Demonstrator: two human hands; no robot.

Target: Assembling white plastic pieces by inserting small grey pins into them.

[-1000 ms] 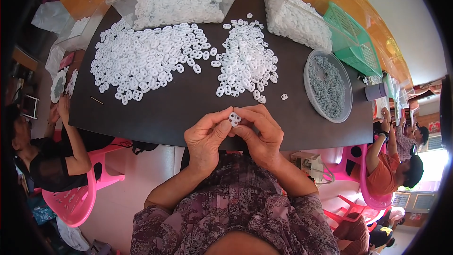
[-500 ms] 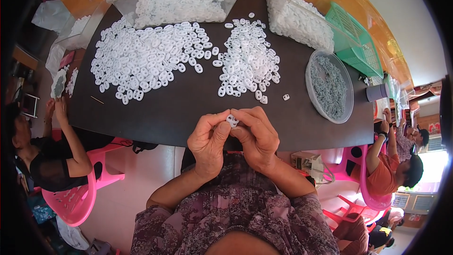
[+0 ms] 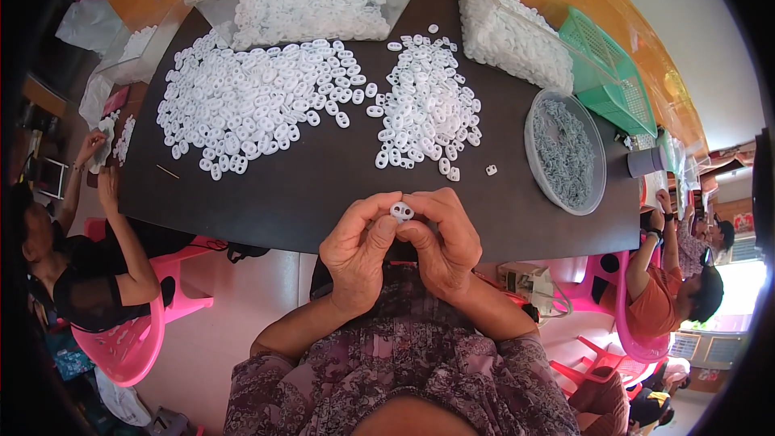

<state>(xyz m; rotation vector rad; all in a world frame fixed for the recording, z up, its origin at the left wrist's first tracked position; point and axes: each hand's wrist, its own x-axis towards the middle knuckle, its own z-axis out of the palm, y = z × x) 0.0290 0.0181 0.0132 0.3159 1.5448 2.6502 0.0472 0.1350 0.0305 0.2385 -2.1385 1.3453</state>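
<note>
Pinching one white piece [image 3: 401, 211] together, left hand [image 3: 355, 254] and right hand [image 3: 444, 244] meet above the near side of the table [image 3: 258, 206]; a wide heap [image 3: 258, 101] lies on its left, a smaller heap [image 3: 428, 105] mid-table, a bowl [image 3: 600, 180] of grey bits [image 3: 563, 145] at its right

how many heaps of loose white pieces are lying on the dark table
2: a wide heap on the left and a narrower heap to its right, both on the dark table. Any behind the large clear box would be hidden.
</note>
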